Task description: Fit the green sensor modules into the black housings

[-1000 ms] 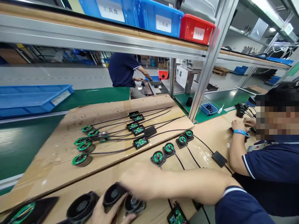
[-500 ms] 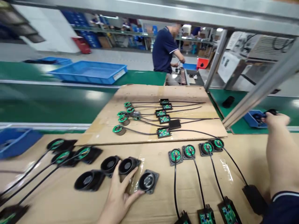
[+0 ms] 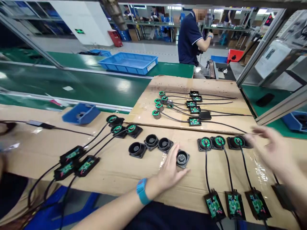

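Observation:
My left hand, with a blue wristband, reaches over the cardboard with its thumb spread from its fingers. It is around the left side of a square-flanged black fan housing; whether it touches is unclear. Other round black housings sit to its left. My right hand is smeared by motion above the right end of a row of housings with green circuit boards. Whether it holds anything is unclear. Cables run from these to black boxes with open circuit boards.
A raised cardboard sheet carries several wired motor parts. Blue bins stand left and right, and a large blue tray behind. Wired housings lie at left. A metal post rises at right. A co-worker stands beyond.
My right hand has come back from the blue bin at right towards the wired row. My left hand has shifted from the third housing to the rightmost one. The view has turned left.

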`<state>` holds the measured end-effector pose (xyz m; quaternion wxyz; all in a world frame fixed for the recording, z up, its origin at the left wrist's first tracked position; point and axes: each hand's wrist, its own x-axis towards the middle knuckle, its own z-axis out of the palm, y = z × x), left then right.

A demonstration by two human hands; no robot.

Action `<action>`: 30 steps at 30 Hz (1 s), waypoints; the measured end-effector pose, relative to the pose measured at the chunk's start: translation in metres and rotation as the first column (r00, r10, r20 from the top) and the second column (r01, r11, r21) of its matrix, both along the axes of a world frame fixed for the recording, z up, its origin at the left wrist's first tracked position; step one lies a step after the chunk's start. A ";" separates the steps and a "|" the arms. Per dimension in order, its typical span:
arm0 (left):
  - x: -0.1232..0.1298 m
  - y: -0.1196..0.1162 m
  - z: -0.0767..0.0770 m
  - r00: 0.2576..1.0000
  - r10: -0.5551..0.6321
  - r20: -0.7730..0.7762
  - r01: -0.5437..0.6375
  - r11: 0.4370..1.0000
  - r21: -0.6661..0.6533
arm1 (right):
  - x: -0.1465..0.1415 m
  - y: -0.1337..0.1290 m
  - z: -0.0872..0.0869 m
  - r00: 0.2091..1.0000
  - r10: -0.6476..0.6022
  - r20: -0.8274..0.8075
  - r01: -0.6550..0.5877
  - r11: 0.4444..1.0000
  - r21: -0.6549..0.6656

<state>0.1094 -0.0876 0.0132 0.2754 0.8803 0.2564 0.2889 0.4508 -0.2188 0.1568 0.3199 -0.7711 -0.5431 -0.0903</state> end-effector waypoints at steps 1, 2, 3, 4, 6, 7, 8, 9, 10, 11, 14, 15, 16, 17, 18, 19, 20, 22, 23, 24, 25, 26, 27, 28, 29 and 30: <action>0.004 0.004 0.000 1.000 -0.012 -0.006 0.011 0.998 -0.069 | -0.033 0.002 -0.008 0.993 0.113 0.027 -0.112 0.992 -0.055; 0.007 0.009 0.000 1.000 -0.031 -0.004 0.030 0.992 -0.121 | -0.062 0.006 -0.015 0.975 0.213 0.069 -0.205 0.973 -0.104; 0.007 0.012 -0.001 0.999 -0.052 0.006 0.052 0.986 -0.156 | -0.087 0.013 -0.022 0.950 0.299 0.092 -0.283 0.947 -0.154; 0.003 0.015 -0.001 0.997 -0.072 0.013 0.073 0.982 -0.176 | -0.105 0.022 -0.028 0.925 0.365 0.107 -0.340 0.920 -0.197; -0.012 0.015 -0.001 0.996 -0.086 0.018 0.088 0.978 -0.188 | -0.127 0.046 -0.035 0.913 0.395 0.101 -0.366 0.904 -0.223; -0.023 0.014 -0.001 0.996 -0.084 0.018 0.086 0.978 -0.191 | -0.132 0.062 -0.038 0.919 0.384 0.087 -0.359 0.908 -0.215; -0.036 0.011 0.000 0.997 -0.082 0.016 0.083 0.977 -0.197 | -0.135 0.081 -0.039 0.926 0.371 0.072 -0.350 0.915 -0.203; -0.049 0.009 0.000 0.997 -0.079 0.015 0.081 0.975 -0.206 | -0.139 0.102 -0.041 0.930 0.363 0.059 -0.346 0.918 -0.193; -0.062 0.007 0.000 0.997 -0.074 0.021 0.077 0.974 -0.212 | -0.144 0.126 -0.042 0.929 0.366 0.051 -0.350 0.917 -0.190; -0.075 0.006 0.001 0.997 -0.067 0.037 0.073 0.974 -0.214 | -0.152 0.151 -0.042 0.924 0.378 0.047 -0.362 0.910 -0.200; -0.108 0.009 0.004 0.993 -0.054 0.100 0.073 0.978 -0.193 | -0.187 0.226 -0.045 0.901 0.432 0.045 -0.400 0.865 -0.304; -0.117 0.012 0.005 0.993 -0.043 0.112 0.064 0.980 -0.190 | -0.200 0.248 -0.047 0.896 0.443 0.042 -0.402 0.847 -0.347; -0.126 0.016 0.005 0.993 -0.019 0.116 0.041 0.979 -0.198 | -0.212 0.267 -0.048 0.893 0.448 0.037 -0.401 0.831 -0.384; -0.135 0.019 0.005 0.993 0.021 0.116 0.004 0.976 -0.217 | -0.222 0.284 -0.050 0.892 0.451 0.029 -0.400 0.818 -0.414; -0.142 0.022 0.005 0.991 0.069 0.112 -0.039 0.968 -0.248 | -0.230 0.298 -0.051 0.892 0.453 0.017 -0.401 0.806 -0.435; -0.148 0.024 0.004 0.987 0.120 0.107 -0.085 0.955 -0.283 | -0.235 0.310 -0.054 0.890 0.455 0.002 -0.406 0.796 -0.448; -0.153 0.026 0.003 0.981 0.167 0.103 -0.127 0.940 -0.315 | -0.237 0.319 -0.056 0.889 0.457 -0.015 -0.412 0.788 -0.457; -0.159 0.028 0.001 0.968 0.226 0.107 -0.176 0.920 -0.351 | -0.236 0.332 -0.059 0.891 0.452 -0.046 -0.418 0.776 -0.472; -0.160 0.029 0.000 0.964 0.238 0.118 -0.184 0.918 -0.351 | -0.234 0.334 -0.060 0.893 0.446 -0.056 -0.417 0.775 -0.475; -0.161 0.029 0.000 0.960 0.244 0.135 -0.185 0.921 -0.342 | -0.232 0.334 -0.059 0.897 0.439 -0.057 -0.410 0.776 -0.479; -0.161 0.029 0.000 0.957 0.245 0.157 -0.183 0.927 -0.329 | -0.230 0.330 -0.057 0.903 0.426 -0.057 -0.399 0.783 -0.477; -0.162 0.029 0.000 0.954 0.242 0.176 -0.178 0.932 -0.316 | -0.229 0.323 -0.053 0.909 0.411 -0.072 -0.396 0.795 -0.459; -0.162 0.029 0.000 0.953 0.236 0.191 -0.171 0.937 -0.305 | -0.228 0.312 -0.047 0.908 0.402 -0.114 -0.411 0.810 -0.417; -0.162 0.029 -0.001 0.953 0.231 0.197 -0.166 0.940 -0.299 | -0.227 0.298 -0.039 0.896 0.402 -0.187 -0.443 0.827 -0.346; -0.162 0.029 -0.001 0.954 0.228 0.196 -0.164 0.940 -0.299 | -0.228 0.280 -0.029 0.864 0.414 -0.285 -0.484 0.840 -0.245; -0.163 0.029 -0.001 0.954 0.231 0.190 -0.166 0.937 -0.309 | -0.229 0.259 -0.018 0.808 0.439 -0.392 -0.519 0.846 -0.122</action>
